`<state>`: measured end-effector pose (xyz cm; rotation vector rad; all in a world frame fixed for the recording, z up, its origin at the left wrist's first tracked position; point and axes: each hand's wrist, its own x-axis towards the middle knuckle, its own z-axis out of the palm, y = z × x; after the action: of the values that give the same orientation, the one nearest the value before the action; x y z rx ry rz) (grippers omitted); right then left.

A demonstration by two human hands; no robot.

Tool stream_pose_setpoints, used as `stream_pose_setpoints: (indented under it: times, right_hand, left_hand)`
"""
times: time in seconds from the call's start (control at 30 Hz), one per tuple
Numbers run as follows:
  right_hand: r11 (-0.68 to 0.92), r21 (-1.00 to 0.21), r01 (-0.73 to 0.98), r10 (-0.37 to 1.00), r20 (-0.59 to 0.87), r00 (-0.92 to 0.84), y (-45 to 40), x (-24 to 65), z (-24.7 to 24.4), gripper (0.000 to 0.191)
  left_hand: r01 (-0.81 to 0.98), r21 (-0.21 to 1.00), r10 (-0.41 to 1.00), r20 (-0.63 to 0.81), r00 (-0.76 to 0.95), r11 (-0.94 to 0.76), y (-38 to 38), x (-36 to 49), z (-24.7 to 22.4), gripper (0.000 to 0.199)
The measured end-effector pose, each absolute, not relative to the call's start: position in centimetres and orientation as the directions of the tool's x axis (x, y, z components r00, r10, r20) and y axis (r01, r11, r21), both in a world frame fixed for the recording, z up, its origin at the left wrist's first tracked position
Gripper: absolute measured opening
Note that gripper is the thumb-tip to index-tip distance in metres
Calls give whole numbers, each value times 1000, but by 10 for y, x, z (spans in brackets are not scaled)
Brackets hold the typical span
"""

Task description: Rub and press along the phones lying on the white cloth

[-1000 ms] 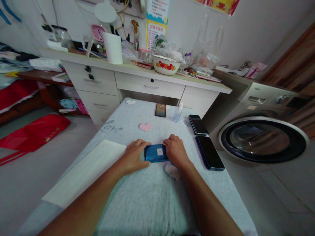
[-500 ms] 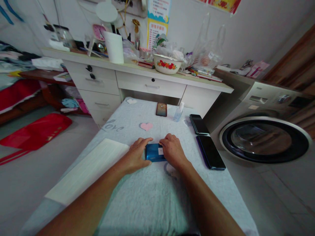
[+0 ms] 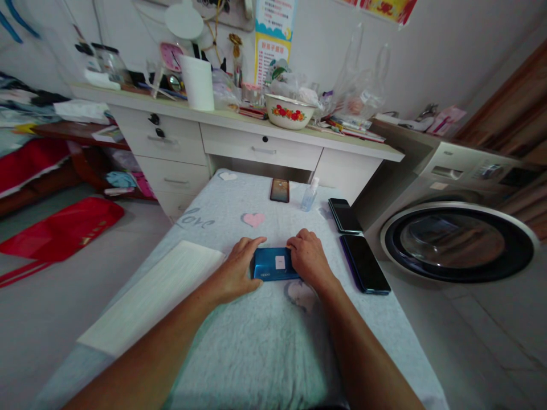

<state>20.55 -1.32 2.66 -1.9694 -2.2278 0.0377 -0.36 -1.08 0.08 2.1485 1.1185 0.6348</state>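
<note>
A blue smartphone [image 3: 269,273] lies back up on the cloth-covered table, with a small white square label on its back. My left hand [image 3: 239,265] grips its left end, the thumb near the lower edge and the index finger along the upper one. Over the phone's right end is my right hand [image 3: 310,256], closed, its fingers curled down against the back. Whatever is in those fingertips is hidden. Left of the phone lies a long pale sheet [image 3: 158,296] resembling paper, partly beneath my left forearm.
Two dark phones [image 3: 344,215], [image 3: 366,265] lie along the table's right side. A brown phone [image 3: 280,191] and a clear spray bottle [image 3: 309,195] sit toward the back. Beyond the table stands a white desk [image 3: 171,142] with drawers; a washing machine [image 3: 444,171] is at right.
My right hand has slid to the right across the phone's back, so the whole white label now shows. My left hand keeps its place at the left end.
</note>
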Motion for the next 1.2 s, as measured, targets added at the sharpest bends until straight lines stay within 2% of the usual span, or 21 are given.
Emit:
stream_pose_setpoints:
  times: [0.43, 0.6, 1.0, 1.2]
  right_hand:
    - [299, -259, 918, 944, 223, -245, -18, 177, 23, 28]
    - [330, -255, 909, 931, 249, -269, -20, 172, 26, 27]
    - [220, -154, 963, 966, 169, -193, -18, 190, 34, 28]
    - [143, -130, 981, 983, 135, -126, -16, 207, 31, 29]
  left_hand:
    - [516, 692, 830, 226, 509, -505, -12, -2, -5, 95]
    - [507, 681, 823, 262, 504, -528, -13, 0, -5, 99]
    - [529, 661, 821, 252, 512, -533, -12, 1, -4, 98]
    - [529, 680, 828, 213, 519, -507, -11, -1, -4, 83]
